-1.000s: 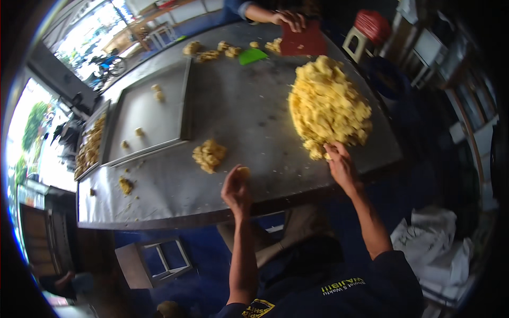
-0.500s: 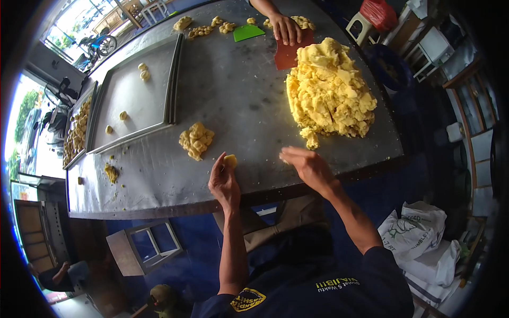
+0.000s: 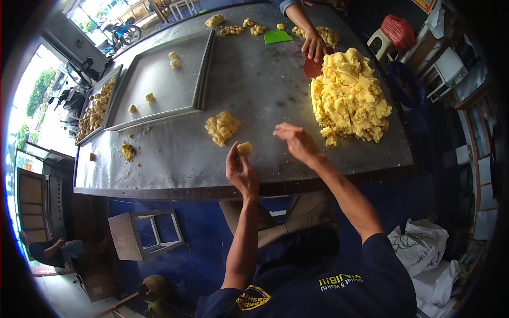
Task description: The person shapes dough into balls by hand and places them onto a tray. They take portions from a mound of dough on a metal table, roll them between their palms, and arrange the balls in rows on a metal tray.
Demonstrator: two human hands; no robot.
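1. Dough piece [image 3: 244,149], small and pale yellow, sits just below the middle of the frame, pinched between the thumb and fingers of the left hand [image 3: 243,175].
2. The right hand [image 3: 298,143], near the centre, has its fingers pressed together and pointing left over the table [image 3: 265,106]; I cannot tell whether it holds anything.
3. A shallow metal tray [image 3: 185,85], upper left, contains four dough lumps [image 3: 149,97], two touching and two apart.
4. Beside it, at the far left, a narrower-looking tray [image 3: 115,73] is crowded with dough balls [image 3: 97,108].
5. Right of centre, a large dough heap [image 3: 350,100] lies directly on the table; a smaller dough cluster [image 3: 222,128] lies near the left hand.
6. At upper right, a knotted-looking red plastic bag [image 3: 398,32] rests on a stool [image 3: 377,43]; its contents are hidden.
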